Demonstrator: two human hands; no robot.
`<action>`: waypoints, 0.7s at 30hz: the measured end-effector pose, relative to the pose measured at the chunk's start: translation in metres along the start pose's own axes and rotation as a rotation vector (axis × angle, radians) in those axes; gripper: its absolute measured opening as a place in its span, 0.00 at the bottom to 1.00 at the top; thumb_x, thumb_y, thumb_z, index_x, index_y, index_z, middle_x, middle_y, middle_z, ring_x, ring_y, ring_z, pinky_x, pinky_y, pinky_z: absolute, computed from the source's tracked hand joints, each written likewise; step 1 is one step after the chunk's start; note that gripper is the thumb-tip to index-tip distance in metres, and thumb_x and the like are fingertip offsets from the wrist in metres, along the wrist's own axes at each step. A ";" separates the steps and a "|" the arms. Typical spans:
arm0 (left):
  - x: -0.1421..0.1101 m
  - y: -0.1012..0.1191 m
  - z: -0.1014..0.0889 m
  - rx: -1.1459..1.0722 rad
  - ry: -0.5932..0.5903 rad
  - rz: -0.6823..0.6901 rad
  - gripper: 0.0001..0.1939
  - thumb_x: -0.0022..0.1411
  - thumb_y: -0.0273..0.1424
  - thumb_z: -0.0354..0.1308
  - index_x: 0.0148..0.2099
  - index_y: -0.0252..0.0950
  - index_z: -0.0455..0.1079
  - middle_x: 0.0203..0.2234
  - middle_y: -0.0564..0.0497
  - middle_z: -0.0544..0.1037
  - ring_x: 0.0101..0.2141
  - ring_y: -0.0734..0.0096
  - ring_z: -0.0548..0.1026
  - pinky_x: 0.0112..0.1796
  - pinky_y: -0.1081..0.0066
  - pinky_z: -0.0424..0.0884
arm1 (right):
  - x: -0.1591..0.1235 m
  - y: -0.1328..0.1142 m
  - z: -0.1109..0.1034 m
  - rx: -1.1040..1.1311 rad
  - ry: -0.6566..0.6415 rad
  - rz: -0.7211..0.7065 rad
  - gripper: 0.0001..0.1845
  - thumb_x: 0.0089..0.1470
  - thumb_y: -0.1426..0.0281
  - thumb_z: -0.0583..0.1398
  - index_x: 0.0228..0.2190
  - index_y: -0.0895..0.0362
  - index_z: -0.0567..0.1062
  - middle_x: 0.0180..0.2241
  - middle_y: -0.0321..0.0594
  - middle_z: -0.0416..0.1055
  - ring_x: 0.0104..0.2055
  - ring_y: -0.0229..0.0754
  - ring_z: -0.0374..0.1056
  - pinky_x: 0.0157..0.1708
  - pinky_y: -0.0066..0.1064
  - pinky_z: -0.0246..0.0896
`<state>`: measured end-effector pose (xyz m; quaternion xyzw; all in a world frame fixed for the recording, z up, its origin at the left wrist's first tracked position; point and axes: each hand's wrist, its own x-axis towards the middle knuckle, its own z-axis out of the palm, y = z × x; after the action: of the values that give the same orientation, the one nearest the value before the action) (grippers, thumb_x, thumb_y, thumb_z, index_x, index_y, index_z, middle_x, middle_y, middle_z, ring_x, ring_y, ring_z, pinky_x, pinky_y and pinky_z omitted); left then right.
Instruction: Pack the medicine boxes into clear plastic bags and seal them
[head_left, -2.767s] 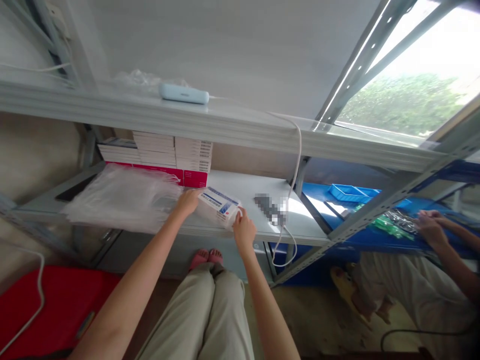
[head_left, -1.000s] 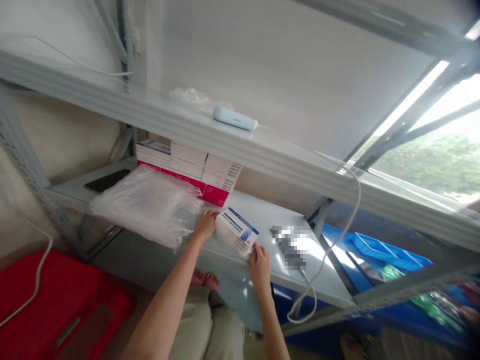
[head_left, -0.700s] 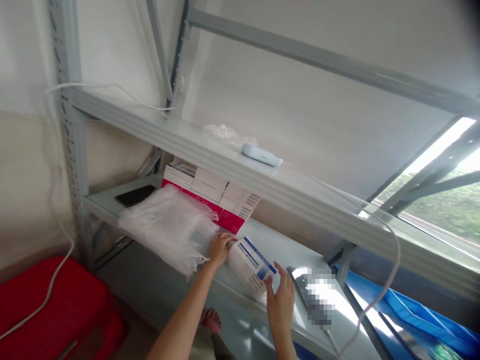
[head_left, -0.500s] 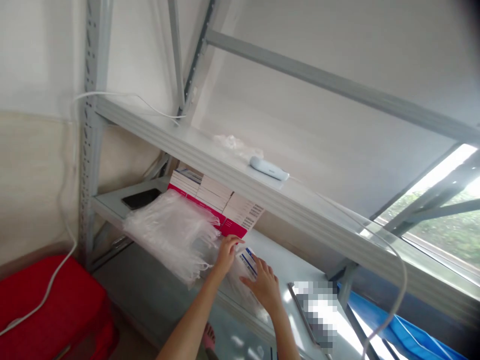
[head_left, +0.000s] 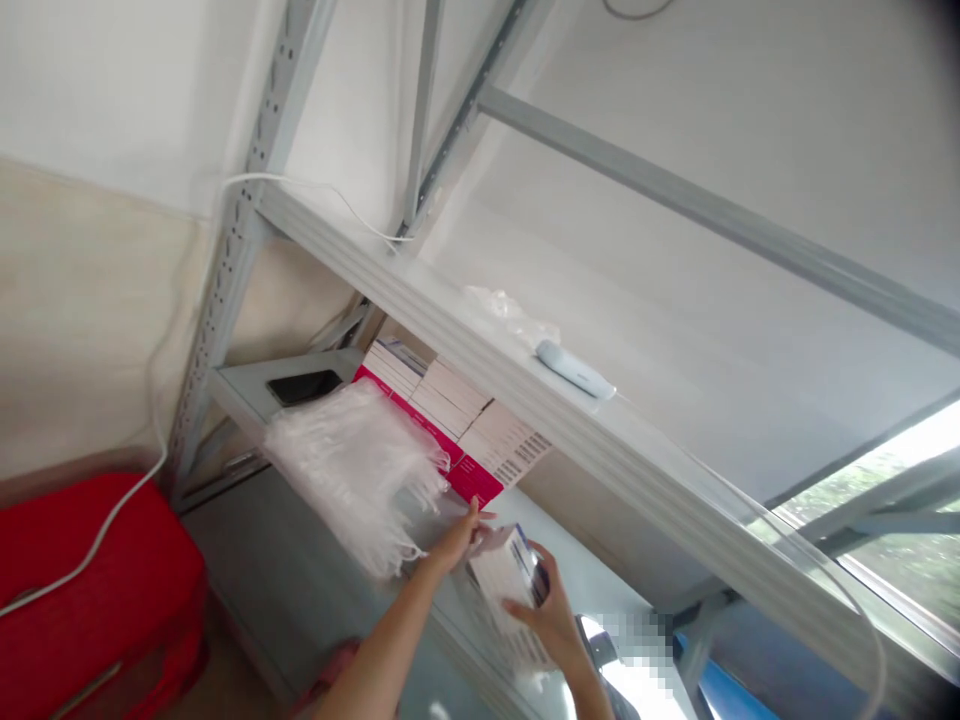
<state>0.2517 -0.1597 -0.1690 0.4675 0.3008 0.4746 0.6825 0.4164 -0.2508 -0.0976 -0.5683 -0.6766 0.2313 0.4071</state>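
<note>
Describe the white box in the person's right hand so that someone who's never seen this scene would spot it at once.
Start at the grey metal rack and go to its lower shelf. Right of the pile of translucent bags in the picture, the right hand grips a white box with blue marking. Unlike the stacked white boxes behind it, this one is held in a hand, apart from the stack.
</note>
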 end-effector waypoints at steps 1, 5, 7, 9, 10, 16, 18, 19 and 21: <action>-0.003 -0.002 0.003 0.069 0.090 0.056 0.40 0.64 0.55 0.31 0.50 0.30 0.72 0.36 0.42 0.77 0.40 0.62 0.74 0.48 0.61 0.65 | 0.000 0.000 -0.004 0.092 0.037 0.000 0.46 0.29 0.64 0.70 0.52 0.53 0.61 0.43 0.45 0.71 0.44 0.52 0.70 0.44 0.42 0.65; -0.020 0.003 0.018 0.430 0.178 0.336 0.20 0.67 0.39 0.44 0.43 0.35 0.75 0.43 0.43 0.77 0.49 0.61 0.71 0.54 0.61 0.61 | -0.001 -0.018 -0.013 0.234 0.263 0.055 0.52 0.32 0.60 0.70 0.57 0.52 0.55 0.46 0.48 0.69 0.45 0.52 0.70 0.44 0.45 0.66; -0.031 0.013 0.025 0.639 0.193 0.474 0.14 0.66 0.30 0.47 0.45 0.35 0.74 0.46 0.43 0.76 0.51 0.61 0.69 0.55 0.58 0.61 | -0.005 -0.036 -0.016 0.300 0.322 0.075 0.53 0.34 0.60 0.70 0.59 0.50 0.52 0.50 0.48 0.68 0.47 0.51 0.69 0.44 0.45 0.67; -0.044 0.022 0.034 0.761 0.227 0.576 0.14 0.66 0.26 0.47 0.45 0.36 0.73 0.51 0.44 0.73 0.54 0.60 0.67 0.58 0.55 0.58 | -0.009 -0.054 -0.017 0.344 0.352 0.081 0.53 0.36 0.60 0.69 0.60 0.48 0.50 0.52 0.48 0.67 0.48 0.51 0.69 0.45 0.44 0.67; -0.051 0.026 0.039 0.791 0.236 0.622 0.14 0.66 0.25 0.47 0.46 0.37 0.73 0.53 0.44 0.72 0.56 0.60 0.65 0.59 0.53 0.55 | -0.011 -0.061 -0.018 0.351 0.359 0.078 0.53 0.37 0.60 0.68 0.61 0.47 0.50 0.52 0.48 0.67 0.48 0.51 0.69 0.45 0.43 0.67; -0.087 0.049 0.069 0.470 0.258 0.610 0.21 0.68 0.26 0.41 0.60 0.36 0.62 0.59 0.43 0.65 0.62 0.63 0.57 0.63 0.54 0.47 | -0.025 -0.072 -0.019 0.347 0.393 0.040 0.56 0.35 0.60 0.68 0.62 0.51 0.48 0.52 0.51 0.67 0.49 0.52 0.69 0.45 0.44 0.67; -0.091 0.059 0.075 0.235 0.163 0.555 0.23 0.69 0.32 0.42 0.64 0.37 0.55 0.59 0.42 0.64 0.61 0.63 0.59 0.61 0.57 0.52 | -0.030 -0.069 -0.018 0.362 0.405 0.022 0.57 0.35 0.59 0.68 0.62 0.53 0.47 0.53 0.52 0.66 0.50 0.52 0.68 0.47 0.45 0.66; -0.091 0.064 0.077 0.136 0.074 0.534 0.26 0.67 0.35 0.46 0.66 0.37 0.52 0.60 0.41 0.63 0.60 0.62 0.59 0.60 0.58 0.55 | -0.032 -0.068 -0.017 0.363 0.396 0.012 0.58 0.35 0.59 0.67 0.63 0.54 0.46 0.54 0.53 0.65 0.51 0.52 0.67 0.48 0.45 0.65; -0.086 0.070 0.079 0.028 -0.102 0.483 0.42 0.57 0.38 0.61 0.67 0.38 0.46 0.60 0.39 0.61 0.59 0.57 0.61 0.58 0.58 0.58 | -0.037 -0.066 -0.012 0.348 0.349 -0.003 0.60 0.35 0.58 0.67 0.64 0.55 0.43 0.56 0.54 0.63 0.53 0.52 0.66 0.50 0.45 0.63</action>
<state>0.2617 -0.2597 -0.0774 0.5588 0.1518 0.5955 0.5569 0.3890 -0.3046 -0.0503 -0.5200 -0.5468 0.2420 0.6099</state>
